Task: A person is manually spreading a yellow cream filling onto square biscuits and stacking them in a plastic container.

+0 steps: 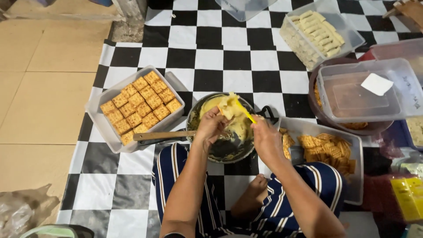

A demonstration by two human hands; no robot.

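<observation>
Head view: your left hand (pixel 210 127) is pinching a square brown cracker (pixel 225 110) over the round metal pan (pixel 224 152) while your right hand (pixel 265 137) is gripping the yellow plastic spreader (pixel 245 111), slanting up-left onto it.

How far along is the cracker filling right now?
Done: a container of filled crackers sits packed in rows. In hand: left hand holds a cracker over the pan while right hand spreads yellow filling with a yellow spatula. Left: plain crackers in the tray.
</observation>
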